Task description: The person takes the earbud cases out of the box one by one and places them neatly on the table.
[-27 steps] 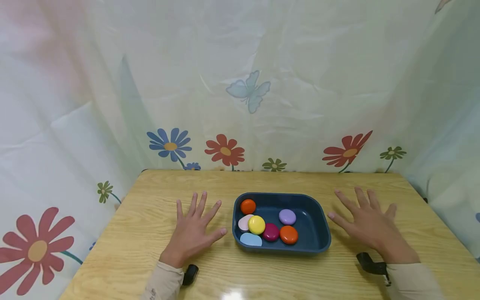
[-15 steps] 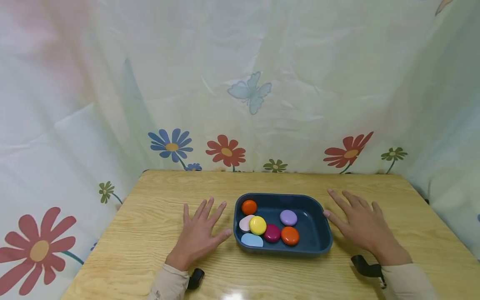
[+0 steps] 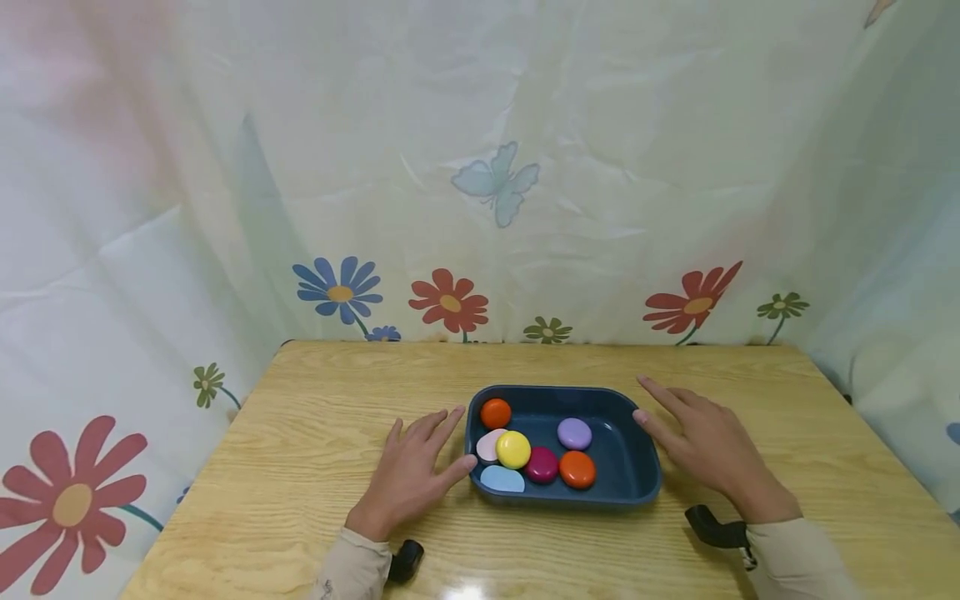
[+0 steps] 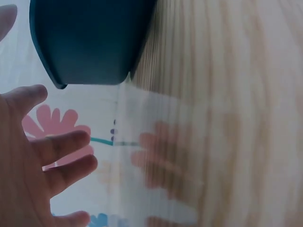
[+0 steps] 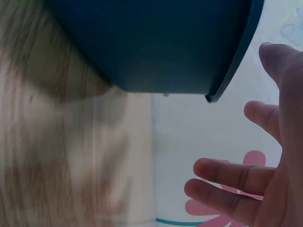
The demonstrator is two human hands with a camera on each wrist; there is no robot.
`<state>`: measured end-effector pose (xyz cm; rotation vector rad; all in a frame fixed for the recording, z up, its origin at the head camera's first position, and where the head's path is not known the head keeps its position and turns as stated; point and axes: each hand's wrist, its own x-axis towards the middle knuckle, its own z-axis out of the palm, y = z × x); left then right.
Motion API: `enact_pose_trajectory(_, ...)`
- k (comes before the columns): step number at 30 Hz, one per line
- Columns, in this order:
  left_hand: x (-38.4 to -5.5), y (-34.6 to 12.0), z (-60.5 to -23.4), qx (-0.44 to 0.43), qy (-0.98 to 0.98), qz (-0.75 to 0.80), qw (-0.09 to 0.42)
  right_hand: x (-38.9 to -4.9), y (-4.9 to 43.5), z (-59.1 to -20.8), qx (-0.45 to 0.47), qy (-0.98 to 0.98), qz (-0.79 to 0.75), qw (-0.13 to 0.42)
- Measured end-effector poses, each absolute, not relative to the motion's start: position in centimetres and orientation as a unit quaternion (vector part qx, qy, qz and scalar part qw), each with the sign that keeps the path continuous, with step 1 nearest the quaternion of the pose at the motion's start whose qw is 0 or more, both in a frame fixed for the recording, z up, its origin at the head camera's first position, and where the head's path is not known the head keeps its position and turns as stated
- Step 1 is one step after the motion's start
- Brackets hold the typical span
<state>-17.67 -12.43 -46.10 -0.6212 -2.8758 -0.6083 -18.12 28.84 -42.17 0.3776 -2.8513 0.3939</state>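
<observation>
I've got a floral sheet [image 3: 592, 183] up at 12 o'clock, then the wood counter [image 3: 360, 367], with a navy tray [image 3: 624, 473] mid-counter. Left hand [image 3: 408, 483] is just beside it around 9, right hand [image 3: 712, 446] at 3, all fingers [image 4: 64, 145] loose and extended. Inside the tray: yellow disc [image 3: 513, 450] overlapping a pale pink one [image 3: 487, 446] at 9, lilac disc [image 3: 574, 434] near centre.
</observation>
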Motion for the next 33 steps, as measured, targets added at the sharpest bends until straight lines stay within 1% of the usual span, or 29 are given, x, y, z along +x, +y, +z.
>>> enact_pose_trajectory(5,-17.7,-11.7,-46.2,-0.209,-0.95,-0.225,0.052,-18.2,28.3,-42.0,0.116,-0.976,0.153,0.1)
enact_pose_trajectory(15,-17.5,-10.1,-46.4,-0.217,-0.939,-0.263,0.036,-18.5,27.2,-41.5,0.123,-0.97,0.184,0.095)
enact_pose_trajectory(20,-17.5,-10.0,-46.3,-0.215,-0.933,-0.286,0.029,-19.0,26.2,-40.8,0.131,-0.967,0.199,0.096)
enact_pose_trajectory(25,-17.7,-10.3,-46.5,-0.21,-0.929,-0.302,0.024,-19.2,25.3,-40.3,0.137,-0.963,0.218,0.083)
enact_pose_trajectory(33,-18.0,-10.9,-46.6,-0.205,-0.922,-0.327,0.02,-19.7,24.7,-39.5,0.174,-0.954,0.238,0.062)
